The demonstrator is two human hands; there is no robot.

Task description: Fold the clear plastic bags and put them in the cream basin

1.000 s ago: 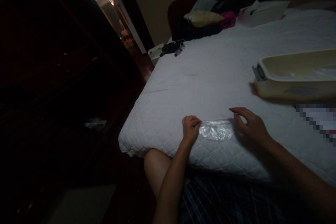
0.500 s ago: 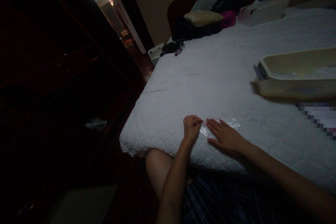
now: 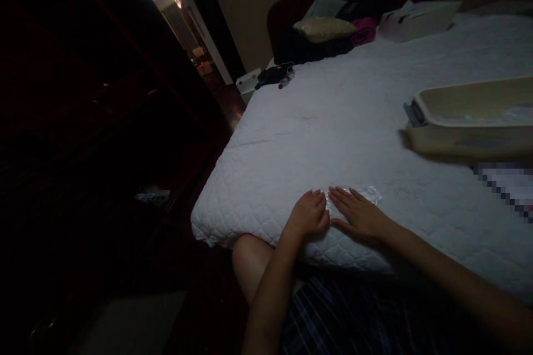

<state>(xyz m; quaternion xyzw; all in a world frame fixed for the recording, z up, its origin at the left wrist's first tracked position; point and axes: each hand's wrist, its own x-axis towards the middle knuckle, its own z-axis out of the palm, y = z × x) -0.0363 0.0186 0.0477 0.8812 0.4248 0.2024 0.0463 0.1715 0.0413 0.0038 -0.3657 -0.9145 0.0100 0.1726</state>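
Note:
A clear, shiny plastic bag lies flat on the white quilted bed cover near the bed's front edge. Spread across it is my right hand, palm down and open, pressing on its middle. My left hand rests at the bag's left end, palm down, fingers lying flat and close together. The two hands are almost touching, and they cover much of the bag.
On the right of the bed stands a cream plastic bin with a grey latch and clear plastic inside. Farther back are a white box, a pillow and a rolled pink cloth. A dark cabinet fills the left.
My left hand has gone from pinching the bag's left end to lying flat over it, moving slightly right. My right hand has stayed in place on the bag.

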